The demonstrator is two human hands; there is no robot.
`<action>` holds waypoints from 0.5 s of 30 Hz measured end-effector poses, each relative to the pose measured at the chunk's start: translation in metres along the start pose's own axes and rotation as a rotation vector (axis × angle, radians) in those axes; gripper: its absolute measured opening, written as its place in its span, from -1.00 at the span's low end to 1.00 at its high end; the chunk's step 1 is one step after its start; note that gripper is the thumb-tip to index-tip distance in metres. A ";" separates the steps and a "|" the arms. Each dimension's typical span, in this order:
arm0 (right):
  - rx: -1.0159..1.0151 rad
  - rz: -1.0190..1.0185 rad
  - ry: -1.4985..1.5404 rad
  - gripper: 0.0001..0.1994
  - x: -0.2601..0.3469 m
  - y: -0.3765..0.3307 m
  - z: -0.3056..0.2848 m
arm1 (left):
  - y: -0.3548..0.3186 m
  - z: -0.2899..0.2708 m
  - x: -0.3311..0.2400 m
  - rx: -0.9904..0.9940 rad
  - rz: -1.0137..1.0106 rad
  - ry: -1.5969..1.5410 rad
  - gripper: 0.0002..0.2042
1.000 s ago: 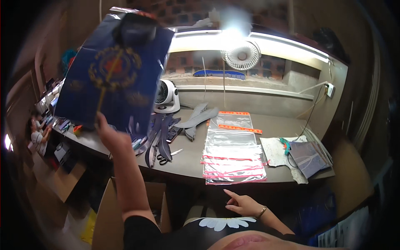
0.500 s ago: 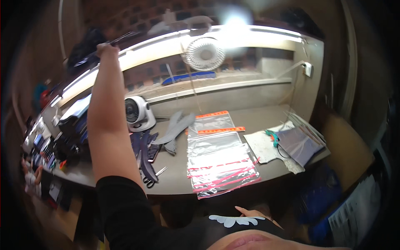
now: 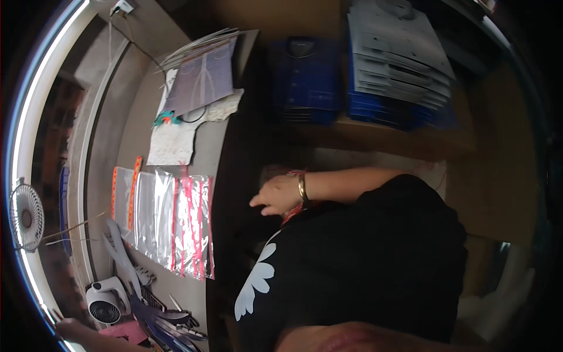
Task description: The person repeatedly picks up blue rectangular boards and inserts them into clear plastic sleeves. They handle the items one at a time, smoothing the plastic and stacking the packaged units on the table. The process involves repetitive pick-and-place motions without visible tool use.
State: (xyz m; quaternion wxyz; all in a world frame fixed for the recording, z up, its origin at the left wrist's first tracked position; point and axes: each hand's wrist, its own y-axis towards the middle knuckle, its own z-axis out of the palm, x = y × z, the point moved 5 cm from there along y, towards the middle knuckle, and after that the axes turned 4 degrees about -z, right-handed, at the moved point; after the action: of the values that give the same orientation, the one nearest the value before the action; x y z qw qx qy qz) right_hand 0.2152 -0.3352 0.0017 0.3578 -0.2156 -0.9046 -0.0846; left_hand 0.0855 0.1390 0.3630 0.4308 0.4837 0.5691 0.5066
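At the lower left edge, my left hand (image 3: 71, 328) is stretched out beside the light strip. It is smeared and partly cut off, so its grip does not show. My right hand (image 3: 277, 196), with a gold bracelet (image 3: 302, 189) at the wrist, hangs between my body and the table edge. Its fingers are loosely bent and apart, with nothing seen in them. The table nearest to it holds overlapping clear plastic bags (image 3: 158, 211) with pink and orange strips. Grey and dark fabric pieces (image 3: 120, 252) lie farther along, close to a white fan (image 3: 107, 300).
White cloth (image 3: 170, 141) carries purple-grey sheets (image 3: 202, 79) and teal-handled snips (image 3: 166, 118). Folded blue shirts (image 3: 305, 82) and a stack of white-backed blue packs (image 3: 402, 56) sit on a cardboard box (image 3: 404, 138). A round fan (image 3: 27, 217) hangs by the light strip.
The view has swung right, so the table now runs down the left side and the blue shirts have come into sight. My left arm has slipped mostly out of view.
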 end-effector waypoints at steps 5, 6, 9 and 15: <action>-0.466 0.079 -0.303 -0.73 -0.029 -0.021 -0.088 | -0.148 0.036 -0.110 0.434 -0.305 -0.359 -0.53; -0.538 0.105 -0.449 -0.76 -0.025 -0.034 -0.120 | -0.187 0.048 -0.132 0.538 -0.361 -0.434 -0.51; -0.833 0.267 -0.871 -0.74 -0.042 -0.090 -0.207 | -0.271 0.055 -0.195 0.771 -0.389 -0.493 -0.43; -0.855 0.656 -1.025 -0.55 -0.087 -0.174 -0.278 | -0.314 0.038 -0.251 0.904 -0.388 -0.446 -0.45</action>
State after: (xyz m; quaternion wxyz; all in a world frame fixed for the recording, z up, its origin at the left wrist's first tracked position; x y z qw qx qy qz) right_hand 0.3632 -0.6051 0.1453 -0.2174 -0.6074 -0.7355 -0.2070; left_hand 0.1274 -0.1085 0.0467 0.3755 0.6027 0.7040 0.0075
